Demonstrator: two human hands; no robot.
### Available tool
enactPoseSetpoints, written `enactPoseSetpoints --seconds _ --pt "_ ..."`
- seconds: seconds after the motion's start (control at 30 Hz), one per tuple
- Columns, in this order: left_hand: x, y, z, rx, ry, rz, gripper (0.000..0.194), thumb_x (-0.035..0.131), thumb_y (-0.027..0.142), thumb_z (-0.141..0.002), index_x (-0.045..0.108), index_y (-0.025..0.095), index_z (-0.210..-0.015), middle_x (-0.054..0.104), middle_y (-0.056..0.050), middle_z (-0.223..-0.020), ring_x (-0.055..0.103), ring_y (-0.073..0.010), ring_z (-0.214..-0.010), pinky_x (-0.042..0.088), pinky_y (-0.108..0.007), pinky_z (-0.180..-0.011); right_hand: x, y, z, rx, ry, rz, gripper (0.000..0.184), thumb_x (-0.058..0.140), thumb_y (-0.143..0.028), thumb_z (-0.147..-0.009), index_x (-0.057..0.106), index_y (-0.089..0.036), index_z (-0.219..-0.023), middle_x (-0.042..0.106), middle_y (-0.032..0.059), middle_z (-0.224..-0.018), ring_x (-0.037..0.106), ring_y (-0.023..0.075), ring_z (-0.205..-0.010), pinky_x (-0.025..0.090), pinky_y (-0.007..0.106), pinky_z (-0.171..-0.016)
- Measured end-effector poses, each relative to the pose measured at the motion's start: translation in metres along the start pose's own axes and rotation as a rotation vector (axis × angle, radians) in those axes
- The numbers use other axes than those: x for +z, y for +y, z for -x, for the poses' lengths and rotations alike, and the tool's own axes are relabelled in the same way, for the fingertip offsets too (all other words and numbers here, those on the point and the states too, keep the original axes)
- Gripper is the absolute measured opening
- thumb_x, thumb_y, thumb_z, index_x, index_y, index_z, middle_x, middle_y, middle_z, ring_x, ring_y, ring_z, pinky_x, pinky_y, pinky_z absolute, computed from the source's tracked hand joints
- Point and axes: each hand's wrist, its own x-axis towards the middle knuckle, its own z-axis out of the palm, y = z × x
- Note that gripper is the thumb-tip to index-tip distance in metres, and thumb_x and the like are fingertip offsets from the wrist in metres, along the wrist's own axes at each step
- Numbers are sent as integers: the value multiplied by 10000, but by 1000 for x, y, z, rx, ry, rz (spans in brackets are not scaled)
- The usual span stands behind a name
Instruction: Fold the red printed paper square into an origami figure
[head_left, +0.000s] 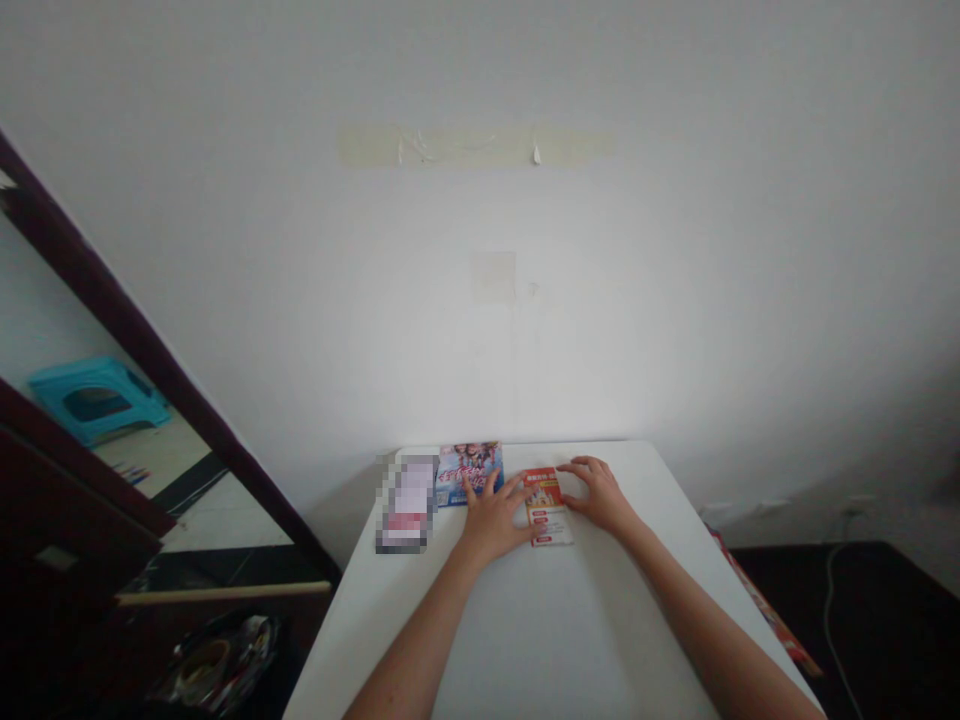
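A red and white printed leaflet point(551, 525) lies on the white table point(540, 640) between my two hands. My left hand point(495, 518) rests with fingers spread; its fingertips reach over the lower right part of a blue printed flyer point(461, 465), and its thumb points to the leaflet's left edge. On the other side, my right hand point(598, 497) has its fingers apart and curved, with the tips at the leaflet's right edge. Whether those tips press on the paper I cannot tell. Left of the flyer lies a blurred-out phone-like rectangle point(409, 500).
The table's far edge meets a pale wall point(480, 360) bearing a strip of old tape point(472, 146). At the left are a dark-framed mirror or doorway, a blue plastic stool point(97, 398) and a bag of rubbish point(217, 660). A cable point(831, 600) hangs at the right.
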Motion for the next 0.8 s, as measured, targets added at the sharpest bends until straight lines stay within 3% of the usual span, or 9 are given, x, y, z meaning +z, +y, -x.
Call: enactPoseSetpoints --seconds 0.6,0.8 --pt "-5 3 1 -24 -42 -38 634 517 699 -824 359 557 -1421 354 79 -1573 204 -415 -1448 -62 -822 -1050 -17 -11 24 8 -122 -6 688 748 -357 -687 550 -313 -1344 508 80 -1377 437 267 -1297 346 439 -1106" --pt "-5 3 1 -34 -49 -46 644 529 702 -816 372 546 -1420 352 72 -1575 204 -416 -1446 -54 -822 -1052 -21 -16 36 13 -153 -17 695 744 -370 -686 539 -329 -1349 477 78 -1413 406 282 -1329 277 492 -1145"
